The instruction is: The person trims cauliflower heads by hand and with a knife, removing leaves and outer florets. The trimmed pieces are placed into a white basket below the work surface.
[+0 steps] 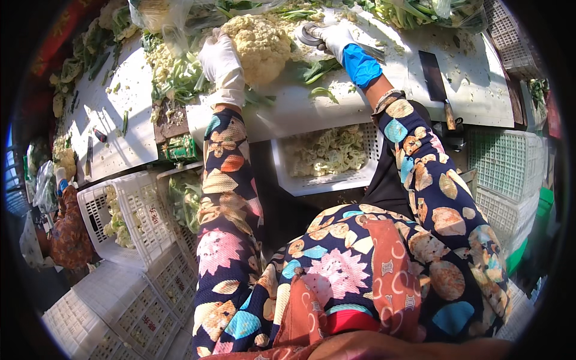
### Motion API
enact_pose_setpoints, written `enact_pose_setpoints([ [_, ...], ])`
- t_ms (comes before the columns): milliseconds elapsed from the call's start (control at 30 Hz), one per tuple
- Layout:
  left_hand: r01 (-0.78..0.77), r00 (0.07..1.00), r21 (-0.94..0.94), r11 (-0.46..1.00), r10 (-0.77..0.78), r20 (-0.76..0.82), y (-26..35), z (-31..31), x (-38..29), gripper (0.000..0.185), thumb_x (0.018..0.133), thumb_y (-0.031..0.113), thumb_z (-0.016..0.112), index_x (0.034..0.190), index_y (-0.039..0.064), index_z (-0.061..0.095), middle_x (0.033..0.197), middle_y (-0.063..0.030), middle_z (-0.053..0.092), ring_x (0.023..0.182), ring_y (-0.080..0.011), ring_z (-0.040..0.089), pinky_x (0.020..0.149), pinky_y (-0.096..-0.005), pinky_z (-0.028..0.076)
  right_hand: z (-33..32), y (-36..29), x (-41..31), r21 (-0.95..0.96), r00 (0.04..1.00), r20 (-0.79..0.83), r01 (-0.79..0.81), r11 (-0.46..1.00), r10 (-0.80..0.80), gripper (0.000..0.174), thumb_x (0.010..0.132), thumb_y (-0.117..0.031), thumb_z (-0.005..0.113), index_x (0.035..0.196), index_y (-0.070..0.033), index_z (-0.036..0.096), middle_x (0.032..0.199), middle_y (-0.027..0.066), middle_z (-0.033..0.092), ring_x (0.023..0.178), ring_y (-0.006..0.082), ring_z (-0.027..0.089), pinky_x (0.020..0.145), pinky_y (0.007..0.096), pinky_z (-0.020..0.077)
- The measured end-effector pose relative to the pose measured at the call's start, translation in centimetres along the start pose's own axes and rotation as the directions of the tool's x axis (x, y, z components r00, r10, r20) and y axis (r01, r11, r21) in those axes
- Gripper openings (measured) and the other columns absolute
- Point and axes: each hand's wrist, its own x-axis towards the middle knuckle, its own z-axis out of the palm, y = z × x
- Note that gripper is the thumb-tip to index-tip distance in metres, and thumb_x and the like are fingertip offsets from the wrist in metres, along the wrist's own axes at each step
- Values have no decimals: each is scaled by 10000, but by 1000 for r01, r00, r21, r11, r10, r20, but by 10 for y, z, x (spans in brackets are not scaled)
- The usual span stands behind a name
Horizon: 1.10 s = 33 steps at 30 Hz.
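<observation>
A large cauliflower head (261,47) rests on the white-covered table (310,110). My left hand (221,67), in a white glove, grips its left side with curled fingers. To the right of the head, my right hand (335,41) wears a white glove with a blue cuff. It is closed around a metal tool (307,34) with a rounded, ring-like end; a flat metal part shows beyond the wrist. Below the table edge, a white plastic crate (288,186) contains cut cauliflower florets (335,153). Leaves and trimmings (182,74) are heaped beside my left hand.
A cleaver (433,76) with a wooden handle lies at the right. White crates are stacked at left (148,220) and right (504,180). Another knife (89,155) lies on the left table. A person in a patterned sleeve (69,225) is at the far left.
</observation>
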Motion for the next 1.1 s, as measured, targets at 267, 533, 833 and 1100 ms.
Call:
enact_pose_setpoints([
  [267,8,999,20,1000,-9,42,-4,2,11,607,970,514,562,1136,-55,692,982,-261,725,939,-395,693,851,-449,524,7,-4,11,-131,1000,-5,25,991,-26,462,879,-489,757,979,-38,757,772,66,736,579,121,642,527,285,507],
  [533,224,966,-148,963,-199,165,2,-17,4,527,980,449,624,1049,-64,721,952,-183,750,867,-254,699,818,-344,529,89,-38,-64,-335,913,31,393,856,-407,505,877,-531,711,1034,-54,764,919,150,755,860,277,726,811,357,552],
  [833,85,991,-93,992,-75,107,-6,-7,3,612,934,504,622,1057,-93,677,988,-275,717,951,-390,691,870,-436,514,92,-28,-68,-298,906,22,409,862,-423,467,822,-489,767,1045,-79,758,924,157,747,893,305,718,815,402,541],
  [1100,147,984,-71,987,-138,115,-8,-14,1,678,948,521,595,1213,-103,599,1108,-278,698,1052,-391,672,927,-408,496,66,-28,-96,-453,796,-64,514,729,-601,397,852,-456,724,1044,-109,744,944,151,748,888,315,717,824,418,557],
])
